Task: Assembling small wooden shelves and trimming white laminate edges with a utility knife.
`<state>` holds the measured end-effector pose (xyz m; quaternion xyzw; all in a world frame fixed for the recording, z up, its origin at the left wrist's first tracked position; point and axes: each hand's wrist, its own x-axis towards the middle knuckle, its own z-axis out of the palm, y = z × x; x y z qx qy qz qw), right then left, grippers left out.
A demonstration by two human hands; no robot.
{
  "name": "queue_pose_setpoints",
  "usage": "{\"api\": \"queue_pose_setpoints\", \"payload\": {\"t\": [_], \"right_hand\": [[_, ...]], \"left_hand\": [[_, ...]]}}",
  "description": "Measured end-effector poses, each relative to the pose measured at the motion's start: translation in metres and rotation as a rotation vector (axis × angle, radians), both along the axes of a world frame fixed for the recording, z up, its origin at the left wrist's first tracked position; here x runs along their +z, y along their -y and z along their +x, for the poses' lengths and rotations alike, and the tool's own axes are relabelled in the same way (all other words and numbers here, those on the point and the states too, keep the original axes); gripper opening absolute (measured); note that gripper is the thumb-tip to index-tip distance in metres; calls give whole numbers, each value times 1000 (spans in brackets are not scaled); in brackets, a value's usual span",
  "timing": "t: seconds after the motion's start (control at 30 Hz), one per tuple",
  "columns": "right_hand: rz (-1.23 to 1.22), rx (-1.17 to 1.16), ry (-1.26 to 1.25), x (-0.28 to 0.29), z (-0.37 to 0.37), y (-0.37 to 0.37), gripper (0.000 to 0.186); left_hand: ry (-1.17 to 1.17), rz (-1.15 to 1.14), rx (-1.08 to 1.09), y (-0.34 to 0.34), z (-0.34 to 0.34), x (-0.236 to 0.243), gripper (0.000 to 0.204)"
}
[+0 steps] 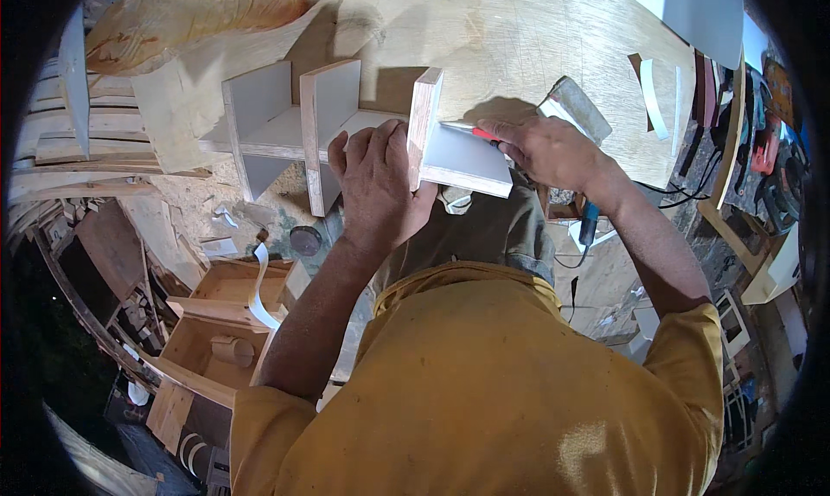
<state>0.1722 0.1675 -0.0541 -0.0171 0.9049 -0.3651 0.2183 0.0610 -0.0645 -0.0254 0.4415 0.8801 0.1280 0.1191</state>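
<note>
A small plywood shelf unit (458, 172) with white faces and several upright dividers lies across the pale plywood worktop (536, 29). My left hand (373, 172) grips the shelf unit just left of its right-hand upright, fingers curled over it. My right hand (553, 153) is closed on a red-handled cutter (487, 134), its thin blade lying along the inner corner of the right-end white board. Behind my right hand is a worn grey rectangular block (579, 107) with white material. A corded tool with a blue and black body (589, 224) is below my right wrist.
A crumpled amber bag (190, 25) lies at the back left. Curved white strips (653, 98) lie on the right. Wooden boxes (207, 358) and a dangling white strip (259, 288) are lower left. Cords, tools (765, 150) and offcuts crowd the right edge; planks (104, 128) the left.
</note>
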Motion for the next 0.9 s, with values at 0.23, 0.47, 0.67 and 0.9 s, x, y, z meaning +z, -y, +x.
{"api": "queue_pose_setpoints", "payload": {"t": [0.23,0.47,0.67,0.9], "right_hand": [[94,97,12,-3,-3,5,43],[119,120,-137,-8,0,6,41],[75,73,-149,-4,8,0,42],[100,102,-61,6,17,-8,44]], "left_hand": [[-44,-10,-16,0,0,-3,64],[-41,12,-30,1,-1,-2,66],[-10,11,-20,2,1,-4,65],[-15,13,-22,1,0,-3,65]]}}
